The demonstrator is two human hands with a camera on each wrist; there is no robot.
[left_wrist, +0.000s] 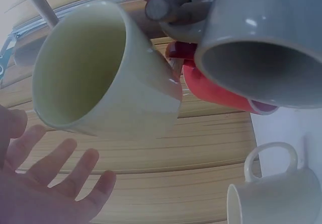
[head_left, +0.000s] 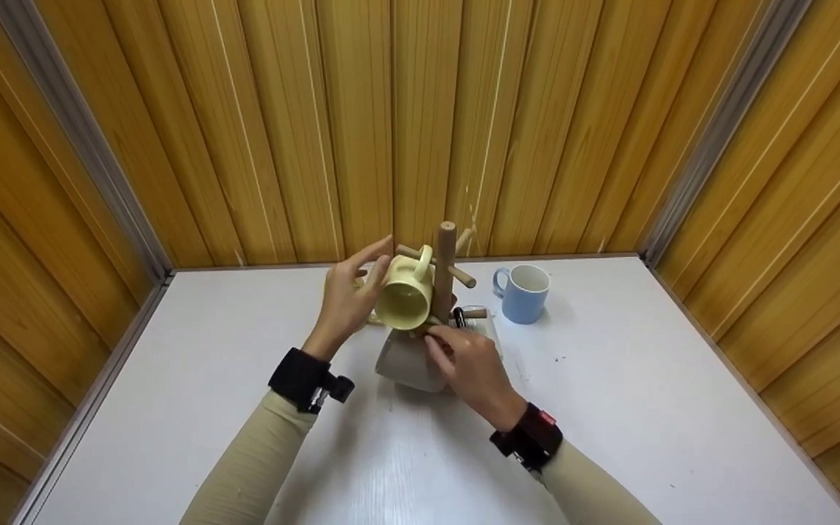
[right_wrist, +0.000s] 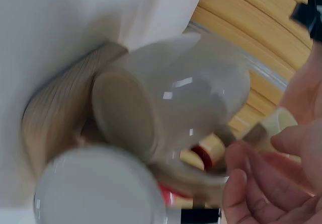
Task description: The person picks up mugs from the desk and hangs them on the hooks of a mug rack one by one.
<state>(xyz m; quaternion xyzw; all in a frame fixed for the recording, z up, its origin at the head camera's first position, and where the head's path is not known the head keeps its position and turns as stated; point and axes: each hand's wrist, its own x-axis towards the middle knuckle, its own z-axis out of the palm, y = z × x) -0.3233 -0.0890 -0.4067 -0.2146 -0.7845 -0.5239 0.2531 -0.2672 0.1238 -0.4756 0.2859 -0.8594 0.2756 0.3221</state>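
A yellow mug hangs tilted on the wooden mug tree, its mouth toward me and handle up. My left hand is beside this mug, fingers spread; the left wrist view shows a gap between fingers and mug. Just below the mug, the fingertips of my right hand are close to a peg end and the grey mug. That grey mug hangs low with its mouth angled down. Whether the right fingers pinch anything is hidden.
A light blue mug stands on the white table right of the tree. Behind the tree a red mug shows. Another pale mug stands past my left hand. A pale vessel with a black handle is low on the tree.
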